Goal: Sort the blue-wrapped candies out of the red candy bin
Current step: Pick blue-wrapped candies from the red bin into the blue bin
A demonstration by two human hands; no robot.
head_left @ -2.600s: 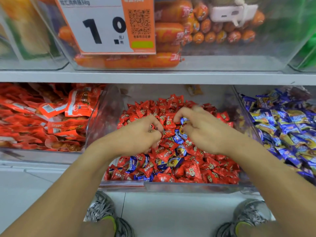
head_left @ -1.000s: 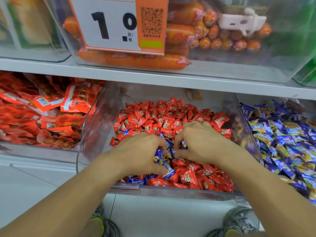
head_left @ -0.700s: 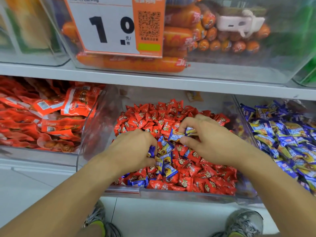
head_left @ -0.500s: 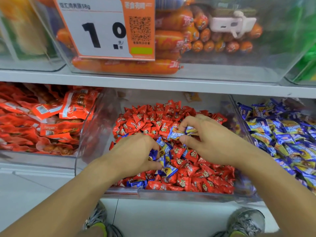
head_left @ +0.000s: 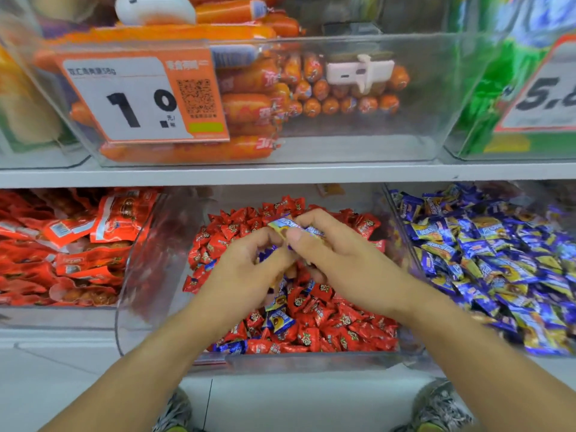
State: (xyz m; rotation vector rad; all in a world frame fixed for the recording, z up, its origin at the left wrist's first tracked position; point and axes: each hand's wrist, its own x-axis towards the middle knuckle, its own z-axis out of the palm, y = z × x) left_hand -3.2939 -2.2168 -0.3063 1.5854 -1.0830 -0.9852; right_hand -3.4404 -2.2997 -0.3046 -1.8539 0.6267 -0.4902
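A clear plastic bin (head_left: 305, 363) on the lower shelf is heaped with red-wrapped candies (head_left: 336, 325). Several blue-wrapped candies (head_left: 279, 321) lie mixed in near the front. Both hands hover together over the middle of the heap. My left hand (head_left: 249, 266) has its fingers curled round blue candies. My right hand (head_left: 330, 251) pinches more blue-wrapped candies (head_left: 285, 225) between thumb and fingers, right against the left hand's fingertips. What lies under the palms is hidden.
To the right stands a bin of blue and yellow wrapped candies (head_left: 486, 260). On the left is a bin of red snack packs (head_left: 71, 244). Above, a shelf edge (head_left: 280, 173) carries a clear bin of orange sausages with a price tag (head_left: 140, 98). Shoes show on the tiled floor below.
Both hands have lifted off the heap and drawn together, each with blue candies gathered in the fingers. The view has tilted upward a little.
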